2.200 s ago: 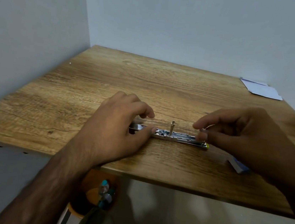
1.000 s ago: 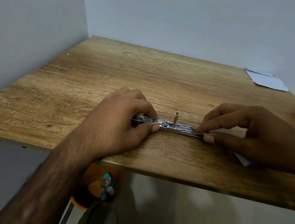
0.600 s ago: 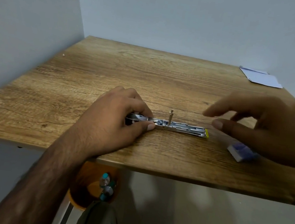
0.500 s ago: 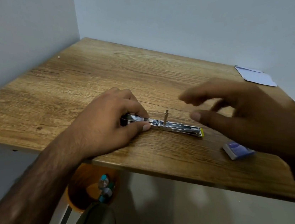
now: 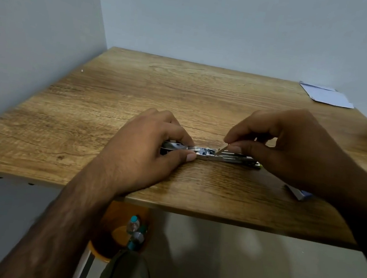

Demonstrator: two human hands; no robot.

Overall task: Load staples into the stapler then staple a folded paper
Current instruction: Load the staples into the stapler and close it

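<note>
on the stapler (image 5: pixel 233 160), right hand (image 5: pixel 292 152) back, pinching the now-tilted rod (image 5: pixel 221 149)

**Bare desk nook, office or study**

We're at a wood-grain desk (image 5: pixel 184 88) pushed into a corner, with plain pale walls (image 5: pixel 215 20) on two sides. Desk-work gear is out: a stapler (image 5: pixel 233 160) near the front edge, paper (image 5: pixel 326 96) at the far right. Down below, an orange bin (image 5: pixel 127 210) holds bottles (image 5: pixel 133 224) on a light floor (image 5: pixel 233 255). Office or home study, the view doesn't settle which.
</note>
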